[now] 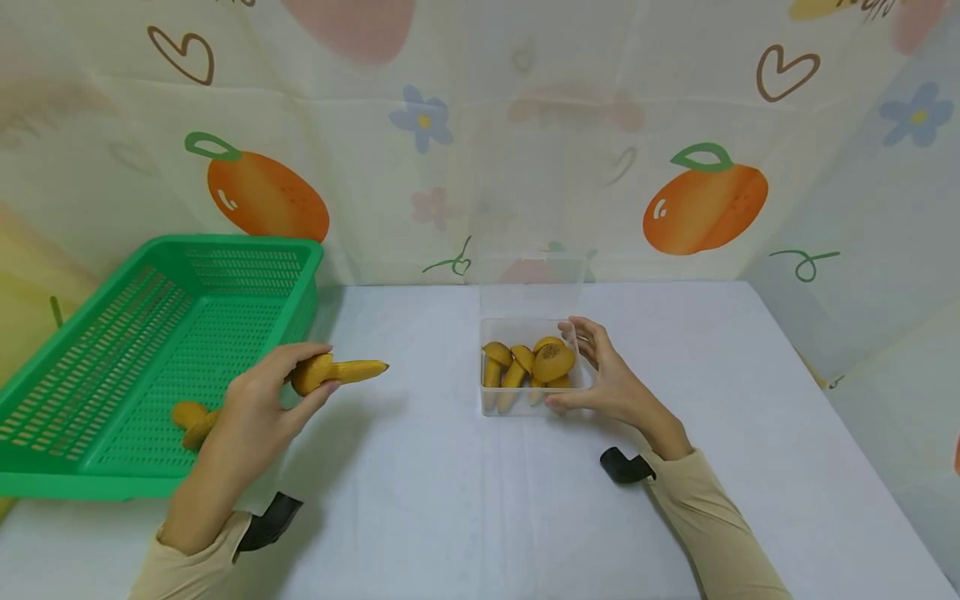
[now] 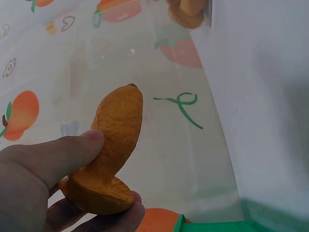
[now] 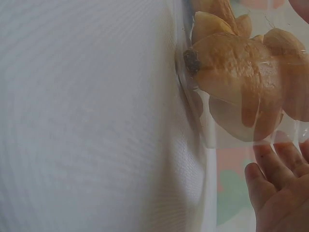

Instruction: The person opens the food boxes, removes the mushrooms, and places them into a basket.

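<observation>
My left hand pinches a yellow-brown mushroom by its cap, above the table between the basket and the box. Its stem points right in the head view; the left wrist view shows the thumb against the mushroom and fingers beneath the cap. At the middle of the table stands a clear plastic box with its see-through lid raised at the back. Several mushrooms lie in it, caps toward the back. My right hand grips the box's right end, thumb in front and fingers behind.
A green plastic basket stands at the left, with a few mushrooms near its front, partly hidden by the left forearm. Behind the white table hangs a fruit-printed cloth. Black wrist pieces sit at both cuffs.
</observation>
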### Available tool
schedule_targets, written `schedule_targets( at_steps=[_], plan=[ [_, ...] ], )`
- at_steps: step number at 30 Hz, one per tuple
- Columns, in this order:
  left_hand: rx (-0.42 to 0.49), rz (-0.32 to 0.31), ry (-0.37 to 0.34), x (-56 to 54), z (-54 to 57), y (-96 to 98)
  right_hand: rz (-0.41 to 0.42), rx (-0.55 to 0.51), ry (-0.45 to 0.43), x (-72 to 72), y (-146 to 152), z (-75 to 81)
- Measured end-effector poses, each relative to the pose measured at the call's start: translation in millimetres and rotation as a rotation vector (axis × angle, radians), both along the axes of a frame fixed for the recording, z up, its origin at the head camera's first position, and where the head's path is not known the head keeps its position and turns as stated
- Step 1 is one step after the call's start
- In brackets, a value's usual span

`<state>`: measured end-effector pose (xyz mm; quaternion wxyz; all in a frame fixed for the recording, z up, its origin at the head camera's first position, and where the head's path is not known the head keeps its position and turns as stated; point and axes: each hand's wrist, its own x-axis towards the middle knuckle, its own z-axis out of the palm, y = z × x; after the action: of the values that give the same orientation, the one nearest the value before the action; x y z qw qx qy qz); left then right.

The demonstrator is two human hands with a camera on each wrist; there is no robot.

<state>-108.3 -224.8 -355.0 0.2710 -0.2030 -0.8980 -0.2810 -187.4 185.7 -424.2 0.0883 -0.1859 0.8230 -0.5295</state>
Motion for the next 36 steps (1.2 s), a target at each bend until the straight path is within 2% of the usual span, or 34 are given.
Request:
schedule_targets(
  at_steps=[4, 11, 24, 32, 36],
  plan=[
    [0.014, 0.016, 0.014, 1.6, -0.4, -7.9, 0.006, -0.005, 0.012, -0.3, 0.4, -1.1],
    [0.106, 0.031, 0.001, 1.9, -1.6, -22.8, 0.002, -0.009, 0.016, -0.4, 0.6, -2.0],
    [0.138, 0.098, 0.007, 4.1, -2.2, -40.6, 0.002, -0.01, 0.014, 1.0, -0.5, 0.1],
    [0.171, 0.164, 0.017, 4.8, -0.9, -57.8, 0.004, -0.017, 0.011, 1.0, -0.5, 0.2],
    [0.186, 0.196, -0.004, 5.4, -1.2, -65.8, 0.013, -0.02, 0.019, 0.2, 0.0, -0.5]
  ],
)
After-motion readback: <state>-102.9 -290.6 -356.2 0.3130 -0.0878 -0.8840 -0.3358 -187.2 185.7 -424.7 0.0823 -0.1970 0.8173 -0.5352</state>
